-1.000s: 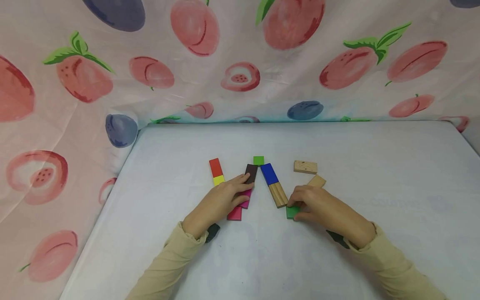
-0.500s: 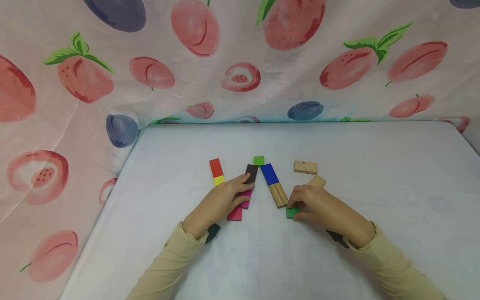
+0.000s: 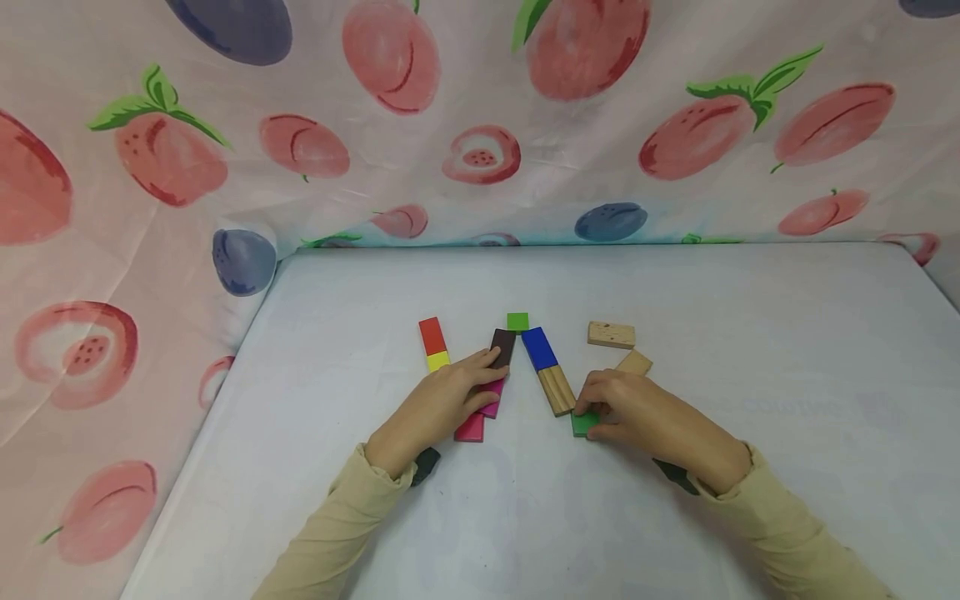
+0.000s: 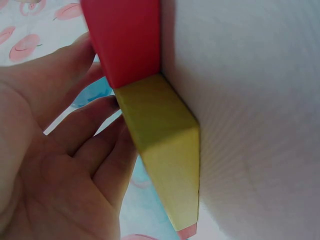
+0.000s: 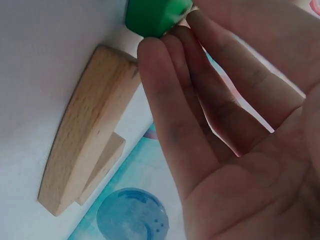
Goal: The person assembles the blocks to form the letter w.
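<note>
My left hand (image 3: 431,408) lies over a row of wooden blocks, its fairly straight fingers touching the dark brown block (image 3: 503,342) and the magenta block (image 3: 491,407). Below these lies a pinkish-red block (image 3: 469,429). In the left wrist view a red block (image 4: 127,40) meets a yellow block (image 4: 165,135) beside the fingers. My right hand (image 3: 656,417) pinches a green block (image 3: 583,425) between thumb and fingertips. That block sits at the lower end of a slanted row with a grooved wood block (image 3: 557,390) and a blue block (image 3: 539,347).
A light green block (image 3: 517,322) lies at the top between the two slanted rows. An orange-red block (image 3: 432,336) is at far left. Two plain wood blocks, one speckled (image 3: 611,334) and one tan (image 3: 634,362), lie beyond the right hand. A fruit-patterned cloth (image 3: 480,100) hangs behind the white table (image 3: 495,533).
</note>
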Demonstrator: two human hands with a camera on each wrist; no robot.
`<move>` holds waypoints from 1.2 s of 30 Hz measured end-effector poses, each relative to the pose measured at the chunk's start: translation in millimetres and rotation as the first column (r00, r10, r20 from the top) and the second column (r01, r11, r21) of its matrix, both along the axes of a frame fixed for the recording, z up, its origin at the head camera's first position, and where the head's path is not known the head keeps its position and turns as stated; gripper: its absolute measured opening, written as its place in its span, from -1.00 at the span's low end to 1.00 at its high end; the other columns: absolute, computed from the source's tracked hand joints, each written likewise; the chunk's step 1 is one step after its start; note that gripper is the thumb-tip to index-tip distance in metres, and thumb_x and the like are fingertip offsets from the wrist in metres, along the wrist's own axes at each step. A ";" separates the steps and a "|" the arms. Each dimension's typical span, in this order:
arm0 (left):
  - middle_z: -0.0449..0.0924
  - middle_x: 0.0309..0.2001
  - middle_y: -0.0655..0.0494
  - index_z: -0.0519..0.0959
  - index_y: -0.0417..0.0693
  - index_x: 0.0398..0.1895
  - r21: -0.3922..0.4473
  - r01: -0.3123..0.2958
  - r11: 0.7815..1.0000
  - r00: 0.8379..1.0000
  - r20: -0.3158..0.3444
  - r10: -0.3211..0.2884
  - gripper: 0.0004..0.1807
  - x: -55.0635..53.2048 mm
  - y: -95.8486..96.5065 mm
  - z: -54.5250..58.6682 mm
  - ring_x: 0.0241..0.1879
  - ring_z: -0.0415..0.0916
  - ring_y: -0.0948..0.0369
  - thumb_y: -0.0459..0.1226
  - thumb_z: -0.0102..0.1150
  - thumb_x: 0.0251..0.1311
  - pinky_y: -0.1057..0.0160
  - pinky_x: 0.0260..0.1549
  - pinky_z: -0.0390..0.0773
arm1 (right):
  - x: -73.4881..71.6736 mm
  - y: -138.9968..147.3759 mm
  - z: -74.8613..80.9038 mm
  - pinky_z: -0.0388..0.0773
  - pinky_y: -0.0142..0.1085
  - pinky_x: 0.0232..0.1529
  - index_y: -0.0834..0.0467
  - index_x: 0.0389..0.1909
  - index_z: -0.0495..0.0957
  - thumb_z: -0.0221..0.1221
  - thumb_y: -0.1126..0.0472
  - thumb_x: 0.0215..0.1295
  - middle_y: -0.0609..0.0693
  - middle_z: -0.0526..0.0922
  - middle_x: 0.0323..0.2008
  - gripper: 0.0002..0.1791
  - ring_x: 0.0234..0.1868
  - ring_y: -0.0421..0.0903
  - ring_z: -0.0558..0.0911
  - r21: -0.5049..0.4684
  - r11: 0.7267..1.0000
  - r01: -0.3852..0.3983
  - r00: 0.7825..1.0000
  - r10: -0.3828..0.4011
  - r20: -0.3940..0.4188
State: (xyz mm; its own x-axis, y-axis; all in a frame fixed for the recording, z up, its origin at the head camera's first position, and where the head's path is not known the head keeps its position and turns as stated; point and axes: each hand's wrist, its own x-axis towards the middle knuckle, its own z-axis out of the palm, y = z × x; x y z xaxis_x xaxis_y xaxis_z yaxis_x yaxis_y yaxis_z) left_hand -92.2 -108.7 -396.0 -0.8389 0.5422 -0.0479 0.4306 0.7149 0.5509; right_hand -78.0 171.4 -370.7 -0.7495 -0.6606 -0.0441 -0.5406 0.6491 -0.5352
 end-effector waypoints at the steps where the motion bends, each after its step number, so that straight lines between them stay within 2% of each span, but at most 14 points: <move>1: 0.30 0.45 0.01 0.52 -0.04 0.30 0.002 0.001 1.000 1.000 -0.001 -0.001 -0.50 0.0 -0.1 0.0 0.45 0.24 0.06 -0.22 0.27 0.29 0.06 0.34 0.37 | -0.3 0.3 0.2 0.64 -0.37 -0.26 0.15 -0.29 0.71 0.48 0.34 -0.01 -0.13 0.64 -0.31 -0.77 -0.27 -0.23 0.60 -0.002 1.000 0.002 1.000 -0.002 0.004; 6: 0.30 0.46 0.00 0.52 -0.05 0.30 0.002 0.002 1.000 1.000 0.002 -0.002 -0.50 -0.1 -0.3 0.4 0.45 0.24 0.06 -0.23 0.27 0.29 0.06 0.34 0.36 | -0.8 3.1 3.1 0.65 -0.36 -0.25 0.13 -0.25 0.72 0.48 0.30 0.02 -0.13 0.64 -0.28 -0.76 -0.25 -0.21 0.61 -0.014 1.000 0.018 1.000 -0.018 0.015; 8: 0.30 0.46 0.00 0.52 -0.05 0.30 0.000 0.001 1.000 1.000 0.004 -0.001 -0.50 -0.1 -0.4 0.6 0.45 0.24 0.07 -0.22 0.27 0.30 0.06 0.34 0.36 | -0.6 5.0 4.9 0.60 -0.34 -0.18 0.09 -0.25 0.72 0.49 0.27 0.02 -0.15 0.65 -0.27 -0.77 -0.24 -0.21 0.61 -0.009 1.000 0.026 1.000 -0.026 -0.006; 12: 0.30 0.45 0.00 0.52 -0.06 0.30 0.003 0.001 1.000 1.000 0.002 -0.001 -0.50 0.2 -0.3 1.1 0.45 0.24 0.06 -0.22 0.27 0.29 0.06 0.34 0.36 | -0.3 9.3 7.8 0.55 -0.31 -0.19 0.03 -0.25 0.72 0.49 0.21 0.04 -0.18 0.64 -0.25 -0.78 -0.23 -0.18 0.57 0.009 0.998 0.056 0.997 -0.056 -0.048; 18: 0.30 0.46 0.00 0.52 -0.05 0.30 0.001 0.002 1.000 1.000 -0.004 -0.002 -0.50 0.6 -0.5 1.0 0.45 0.25 0.06 -0.23 0.27 0.29 0.05 0.34 0.37 | -1.6 13.2 9.7 0.67 -0.28 -0.21 0.11 -0.26 0.71 0.48 0.26 0.03 -0.12 0.62 -0.24 -0.77 -0.26 -0.20 0.65 0.007 0.992 0.129 0.991 -0.129 -0.035; 21: 0.30 0.46 0.00 0.52 -0.05 0.30 0.000 0.001 1.000 1.000 -0.003 -0.001 -0.50 0.6 -0.5 0.9 0.45 0.25 0.06 -0.23 0.27 0.29 0.05 0.34 0.37 | -3.1 15.6 10.3 0.68 -0.21 -0.18 0.14 -0.26 0.69 0.49 0.26 0.02 -0.09 0.64 -0.25 -0.75 -0.26 -0.18 0.65 0.010 0.988 0.156 0.986 -0.155 -0.058; 24: 0.30 0.46 0.00 0.52 -0.04 0.31 -0.003 0.000 1.000 1.000 -0.001 0.000 -0.50 0.4 -0.3 0.8 0.45 0.25 0.06 -0.23 0.27 0.29 0.05 0.34 0.37 | -4.6 18.3 10.0 0.66 -0.12 -0.12 0.17 -0.24 0.68 0.50 0.23 0.01 -0.04 0.66 -0.23 -0.71 -0.20 -0.10 0.64 0.025 0.983 0.183 0.979 -0.180 -0.100; 27: 0.30 0.46 0.00 0.52 -0.04 0.31 -0.004 0.000 1.000 1.000 0.000 0.000 -0.50 0.3 -0.3 1.0 0.45 0.25 0.05 -0.22 0.28 0.29 0.06 0.33 0.37 | -5.5 20.7 9.4 0.64 -0.03 -0.06 0.19 -0.21 0.68 0.50 0.18 0.02 0.02 0.67 -0.19 -0.68 -0.14 -0.02 0.63 0.037 0.973 0.227 0.969 -0.222 -0.107; 32: 0.30 0.45 0.00 0.52 -0.04 0.30 -0.001 -0.002 1.000 1.000 -0.003 0.002 -0.50 0.1 -0.1 1.6 0.44 0.25 0.05 -0.22 0.28 0.29 0.06 0.33 0.38 | -7.1 25.0 6.8 0.60 0.06 -0.03 0.23 -0.16 0.68 0.53 0.09 -0.02 0.11 0.66 -0.14 -0.56 -0.09 0.09 0.62 0.027 0.949 0.313 0.943 -0.307 -0.124; 36: 0.30 0.45 -0.01 0.52 -0.05 0.30 0.000 -0.002 1.000 1.000 -0.001 0.002 -0.50 0.4 -0.2 1.8 0.44 0.26 0.05 -0.23 0.28 0.29 0.06 0.33 0.38 | -8.2 27.6 4.2 0.59 0.12 -0.01 0.28 -0.13 0.68 0.55 0.02 -0.07 0.19 0.64 -0.10 -0.46 -0.03 0.17 0.58 0.035 0.935 0.352 0.926 -0.343 -0.159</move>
State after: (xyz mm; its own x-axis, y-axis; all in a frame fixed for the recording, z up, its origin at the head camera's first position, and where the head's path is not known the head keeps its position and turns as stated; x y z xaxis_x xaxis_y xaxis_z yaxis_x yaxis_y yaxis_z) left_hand -91.8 -109.0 -394.2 -0.8399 0.5407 -0.0465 0.4301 0.7155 0.5505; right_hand -86.2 199.1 -366.6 -0.9326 -0.3572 0.0522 -0.3451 0.8398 -0.4191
